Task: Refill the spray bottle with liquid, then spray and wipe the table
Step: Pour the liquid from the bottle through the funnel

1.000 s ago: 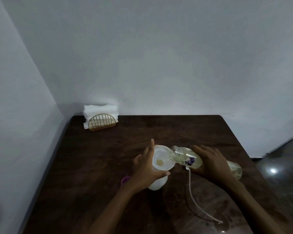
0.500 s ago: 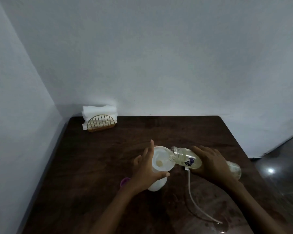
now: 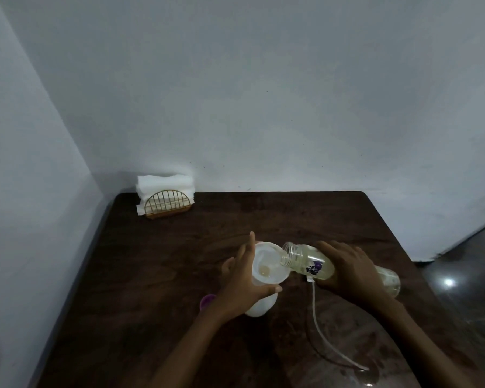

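Two bare forearms, bare wrists, left hand (image 3: 242, 284), right hand (image 3: 350, 271), slim fingers (image 3: 250, 243), all uncovered

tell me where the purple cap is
In the head view, the purple cap lies on the table near the middle, just left of the left hand and the white bottle it holds.

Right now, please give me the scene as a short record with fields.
Left hand: holds white funnel on white container
Right hand: grips clear bottle, tilted, mouth over funnel
On table: purple cap, white tube
Far left corner: napkin holder with napkins
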Action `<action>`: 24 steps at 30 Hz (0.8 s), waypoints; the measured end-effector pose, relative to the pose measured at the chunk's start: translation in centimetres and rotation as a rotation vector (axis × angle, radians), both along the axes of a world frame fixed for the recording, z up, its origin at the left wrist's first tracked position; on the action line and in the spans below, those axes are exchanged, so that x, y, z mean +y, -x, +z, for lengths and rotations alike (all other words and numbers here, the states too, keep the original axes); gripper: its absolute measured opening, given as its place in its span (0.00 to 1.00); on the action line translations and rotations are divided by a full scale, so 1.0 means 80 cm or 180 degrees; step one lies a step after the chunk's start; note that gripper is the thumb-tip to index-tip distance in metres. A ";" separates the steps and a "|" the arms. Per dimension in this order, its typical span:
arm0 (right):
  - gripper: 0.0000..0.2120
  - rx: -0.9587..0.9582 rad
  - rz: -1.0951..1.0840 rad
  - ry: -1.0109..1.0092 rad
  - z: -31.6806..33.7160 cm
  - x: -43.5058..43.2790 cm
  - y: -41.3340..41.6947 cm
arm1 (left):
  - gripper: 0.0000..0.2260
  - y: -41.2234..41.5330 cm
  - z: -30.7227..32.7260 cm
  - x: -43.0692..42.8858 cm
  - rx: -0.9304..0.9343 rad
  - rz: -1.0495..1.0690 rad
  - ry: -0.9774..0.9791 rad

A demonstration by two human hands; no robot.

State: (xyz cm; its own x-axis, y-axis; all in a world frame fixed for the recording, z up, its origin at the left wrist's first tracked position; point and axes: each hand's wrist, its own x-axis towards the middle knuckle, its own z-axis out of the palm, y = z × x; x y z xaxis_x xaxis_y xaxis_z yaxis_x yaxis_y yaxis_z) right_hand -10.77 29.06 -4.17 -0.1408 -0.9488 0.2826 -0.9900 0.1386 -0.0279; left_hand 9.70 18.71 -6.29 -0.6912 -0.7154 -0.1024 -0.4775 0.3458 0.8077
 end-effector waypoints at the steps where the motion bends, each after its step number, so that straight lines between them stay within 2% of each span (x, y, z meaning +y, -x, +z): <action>1: 0.31 -0.0009 0.0002 -0.0009 0.000 0.000 0.000 | 0.50 0.000 -0.001 0.000 -0.0004 0.0008 -0.0009; 24: 0.29 -0.0062 -0.0026 -0.0132 0.000 -0.002 0.001 | 0.50 0.001 -0.004 -0.001 0.0017 0.0030 -0.0029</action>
